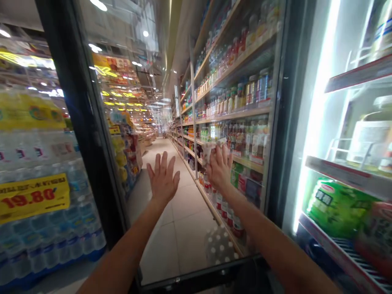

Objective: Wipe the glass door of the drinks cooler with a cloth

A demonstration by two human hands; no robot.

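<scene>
A tall glass door [183, 212] in a dark frame stands in front of me, swung away from a lit drinks cooler. My left hand [163, 177], fingers spread and flat, appears to rest against the glass or just in front of it. A pale, patterned cloth [208, 150] is pressed toward the pane beneath the fingers of my right hand [219, 165]. Both forearms reach forward from the lower edge. A grey shape with white dots [219, 245] shows low in the pane; whether it is a reflection I cannot tell.
On the right, cooler shelves [339, 171] hold bottles and a green pack [339, 206]. Stacked water bottles [52, 237] with a yellow price sign [35, 196] stand left of the door. Bottle-filled shelves [235, 112] and an aisle appear in the glass.
</scene>
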